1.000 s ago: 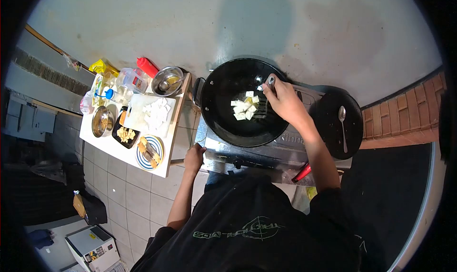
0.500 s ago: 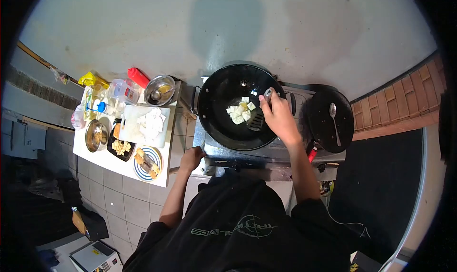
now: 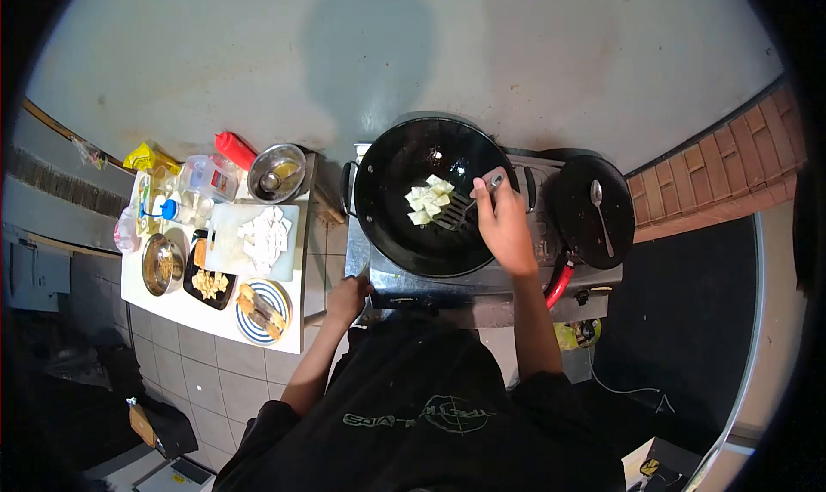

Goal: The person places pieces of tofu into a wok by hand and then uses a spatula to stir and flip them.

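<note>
My right hand (image 3: 502, 229) is closed around the handle of a slotted spatula (image 3: 452, 216). Its blade lies in a large black wok (image 3: 404, 251), touching the right side of a small pile of pale white cubes (image 3: 428, 200). The wok stands on a metal stove (image 3: 387, 277). At the stove's front left corner my left hand (image 3: 347, 300) is curled shut; what its fingers grip, if anything, is hidden.
Right of the wok, a spoon (image 3: 602, 216) lies on a black pan (image 3: 572, 204) with a red handle. On the white table (image 3: 288, 320) are a cutting board (image 3: 225, 229) with white pieces, a metal bowl (image 3: 277, 172), a black tray (image 3: 202, 290), a striped plate (image 3: 280, 298) and a red bottle (image 3: 234, 149).
The spatula blade has shifted slightly left and up, and the pile of cubes has moved with it. My right hand has tilted the handle a little. My left hand stays at the stove corner.
</note>
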Demonstrator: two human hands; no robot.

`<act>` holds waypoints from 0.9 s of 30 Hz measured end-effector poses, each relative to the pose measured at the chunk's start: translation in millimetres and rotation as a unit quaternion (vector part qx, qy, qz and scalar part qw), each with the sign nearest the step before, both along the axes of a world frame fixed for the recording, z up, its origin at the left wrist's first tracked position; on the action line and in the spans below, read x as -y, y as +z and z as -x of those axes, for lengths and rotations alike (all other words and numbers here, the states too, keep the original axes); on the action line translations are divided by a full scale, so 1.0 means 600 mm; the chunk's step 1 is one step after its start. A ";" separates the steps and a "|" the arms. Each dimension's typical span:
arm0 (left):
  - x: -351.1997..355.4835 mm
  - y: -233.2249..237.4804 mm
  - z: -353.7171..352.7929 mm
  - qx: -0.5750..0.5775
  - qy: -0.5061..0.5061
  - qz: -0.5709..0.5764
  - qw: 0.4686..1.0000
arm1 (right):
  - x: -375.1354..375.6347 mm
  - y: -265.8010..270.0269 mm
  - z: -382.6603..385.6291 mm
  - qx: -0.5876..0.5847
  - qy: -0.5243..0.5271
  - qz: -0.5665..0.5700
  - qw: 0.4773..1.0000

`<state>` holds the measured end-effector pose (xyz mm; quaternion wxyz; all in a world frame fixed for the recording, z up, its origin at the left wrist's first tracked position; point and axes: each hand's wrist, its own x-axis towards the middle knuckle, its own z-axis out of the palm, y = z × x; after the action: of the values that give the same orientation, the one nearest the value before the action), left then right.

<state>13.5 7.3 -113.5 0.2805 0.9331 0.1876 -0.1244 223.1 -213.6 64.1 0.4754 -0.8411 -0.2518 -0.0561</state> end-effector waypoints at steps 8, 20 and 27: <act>0.009 0.006 0.000 0.007 -0.003 -0.006 1.000 | 0.003 0.025 0.011 -0.005 -0.083 0.094 0.992; 0.007 0.004 -0.001 0.012 0.003 -0.002 1.000 | 0.004 0.023 0.001 -0.011 -0.063 0.124 0.990; 0.000 -0.011 -0.007 -0.045 0.050 0.028 0.997 | -0.005 0.025 -0.011 -0.035 -0.008 0.049 0.998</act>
<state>17.8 7.4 -120.3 0.3039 0.9076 0.2429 -0.1577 229.7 -210.4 79.4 0.4414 -0.8670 -0.2305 -0.0179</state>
